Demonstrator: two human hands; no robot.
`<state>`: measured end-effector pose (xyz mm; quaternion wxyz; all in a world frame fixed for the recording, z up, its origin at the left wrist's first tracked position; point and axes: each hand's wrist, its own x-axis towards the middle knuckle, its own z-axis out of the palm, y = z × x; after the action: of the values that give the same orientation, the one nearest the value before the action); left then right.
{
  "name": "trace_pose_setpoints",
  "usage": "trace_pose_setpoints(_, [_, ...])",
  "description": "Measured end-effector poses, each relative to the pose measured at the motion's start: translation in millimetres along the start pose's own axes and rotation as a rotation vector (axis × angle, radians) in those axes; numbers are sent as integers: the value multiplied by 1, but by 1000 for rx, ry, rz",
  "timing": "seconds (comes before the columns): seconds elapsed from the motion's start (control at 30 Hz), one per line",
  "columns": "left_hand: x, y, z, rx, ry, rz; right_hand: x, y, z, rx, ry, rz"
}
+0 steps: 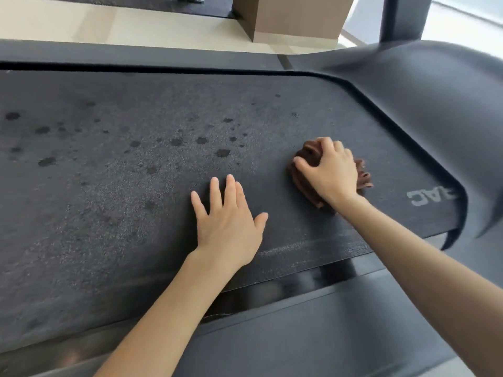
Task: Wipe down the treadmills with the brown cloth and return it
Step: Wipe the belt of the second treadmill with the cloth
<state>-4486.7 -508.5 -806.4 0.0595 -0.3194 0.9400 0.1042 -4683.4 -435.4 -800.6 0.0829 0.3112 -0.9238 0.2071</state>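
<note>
**Treadmill belt: wipe under way**

1. Left to centre: dark spots [223, 152] dot the treadmill belt [109, 200], apparently unwiped.
2. Your left hand [228, 224]: fingers straight and spread, flat on the belt, holding nothing. Risk: lean on it and the belt may slip under you.
3. Your right hand [329, 170]: curled round the bunched brown cloth [306, 186], on the belt. Risk: so tight a wad covers little and may miss spots.
4. Right: the motor cover [435, 104] blocks your stroke; a brown box [294, 14] stands beyond.

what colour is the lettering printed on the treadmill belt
Pale grey-white lettering on the dark grey treadmill belt, seen upside down in the head view, beside the right hand.
</note>
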Motion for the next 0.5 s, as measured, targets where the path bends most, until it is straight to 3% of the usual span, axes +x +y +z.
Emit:
trace_pose_setpoints(0.13, [13, 15, -3, 35, 6, -10, -54, -1, -15, 104, -47, -298])
trace_pose_setpoints(0.23, [18, 27, 1, 48, 2, 11, -69, 22, -31, 122, -137, -399])
trace_pose_setpoints(0.3, [18, 27, 6, 49, 49, 25, -59, 57, -46, 144, -155, -302])
trace_pose_setpoints(0.5, [12, 24, 14, 16, 118, 26, -2, 173, -72, -5, 65, 199])
